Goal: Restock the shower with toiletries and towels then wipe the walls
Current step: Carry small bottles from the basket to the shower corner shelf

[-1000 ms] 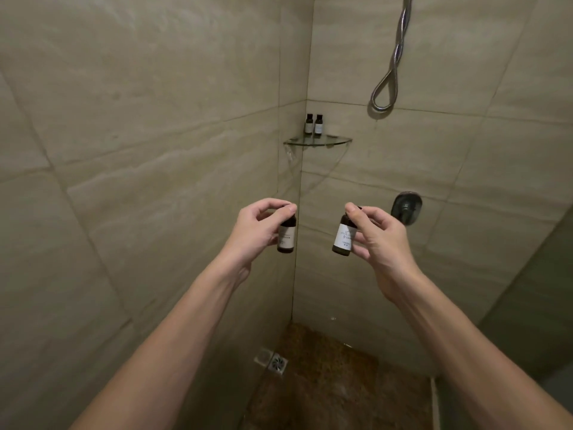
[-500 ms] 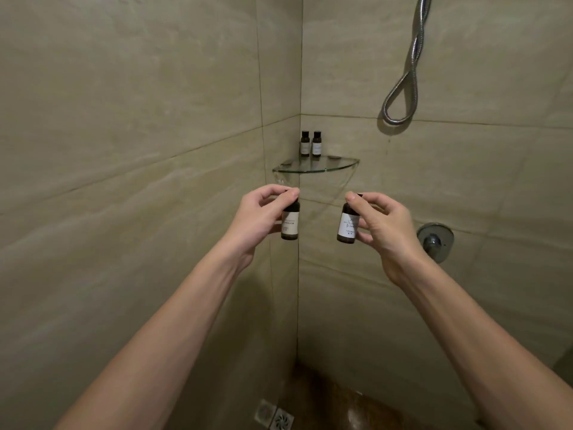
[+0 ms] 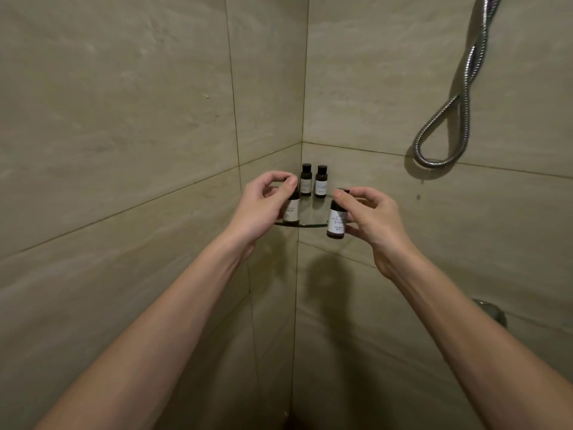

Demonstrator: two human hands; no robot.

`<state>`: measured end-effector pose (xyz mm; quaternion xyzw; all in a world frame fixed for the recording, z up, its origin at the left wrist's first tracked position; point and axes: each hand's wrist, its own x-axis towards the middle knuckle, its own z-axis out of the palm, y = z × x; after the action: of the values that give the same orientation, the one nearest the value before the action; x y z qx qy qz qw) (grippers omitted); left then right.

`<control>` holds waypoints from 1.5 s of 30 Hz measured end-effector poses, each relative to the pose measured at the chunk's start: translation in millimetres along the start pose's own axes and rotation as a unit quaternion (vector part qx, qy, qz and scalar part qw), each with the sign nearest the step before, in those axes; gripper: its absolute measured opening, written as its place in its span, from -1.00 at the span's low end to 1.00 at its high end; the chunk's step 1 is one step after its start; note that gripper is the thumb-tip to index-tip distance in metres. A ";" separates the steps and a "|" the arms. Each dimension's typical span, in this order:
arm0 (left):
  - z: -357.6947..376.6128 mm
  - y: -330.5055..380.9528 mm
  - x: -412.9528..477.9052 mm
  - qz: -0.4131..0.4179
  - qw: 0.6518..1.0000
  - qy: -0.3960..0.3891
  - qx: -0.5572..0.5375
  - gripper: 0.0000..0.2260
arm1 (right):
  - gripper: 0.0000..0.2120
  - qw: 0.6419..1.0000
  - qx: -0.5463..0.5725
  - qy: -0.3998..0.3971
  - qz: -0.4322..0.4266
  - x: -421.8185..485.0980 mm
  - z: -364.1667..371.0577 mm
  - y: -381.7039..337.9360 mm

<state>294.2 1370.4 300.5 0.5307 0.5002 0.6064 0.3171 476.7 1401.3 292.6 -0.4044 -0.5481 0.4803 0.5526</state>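
Note:
My left hand (image 3: 263, 206) pinches the cap of a small dark toiletry bottle (image 3: 291, 211) with a white label, its base at the left front of the glass corner shelf (image 3: 313, 219). My right hand (image 3: 372, 221) grips a second small dark bottle (image 3: 337, 220) by its cap, hanging at the shelf's right front edge, its base below the glass rim. Two matching bottles (image 3: 305, 180) (image 3: 321, 181) stand upright at the back of the shelf, in the corner.
Beige tiled walls meet in the corner behind the shelf. A chrome shower hose (image 3: 449, 119) loops down the right wall. The shower valve (image 3: 491, 311) shows partly behind my right forearm, low on the right wall.
Both hands have risen and reached forward with their bottles to the glass shelf. The view has tilted up and closer, so the floor and drain are out of sight.

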 end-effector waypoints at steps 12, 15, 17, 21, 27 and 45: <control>25.3 -44.3 94.7 0.063 0.984 -0.035 0.162 -0.80 | -0.83 0.996 -0.084 0.011 0.003 86.8 19.8 23.7; 28.4 -56.8 105.8 0.075 0.978 -0.033 0.193 -0.85 | -0.85 0.995 -0.096 0.017 -0.007 101.3 22.9 32.9; 28.2 -65.6 109.7 0.083 0.973 -0.023 0.214 -0.85 | -0.86 0.994 -0.104 0.025 -0.021 109.6 25.1 39.3; 26.4 -74.1 110.9 0.097 0.968 0.001 0.232 -0.84 | -0.82 0.984 -0.165 0.034 -0.050 121.3 27.3 47.4; 24.1 -77.0 100.0 0.078 0.973 -0.023 0.214 -0.70 | -0.76 0.972 -0.211 0.020 -0.096 117.5 16.4 53.8; 43.7 -75.6 121.6 0.030 0.937 0.069 0.342 -0.64 | -0.65 0.932 -0.343 0.045 -0.104 134.6 32.7 60.6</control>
<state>296.4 1516.1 266.2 0.5785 0.6819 0.4432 0.0624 430.6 1542.6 265.3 -0.5312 -0.6931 0.1843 0.4510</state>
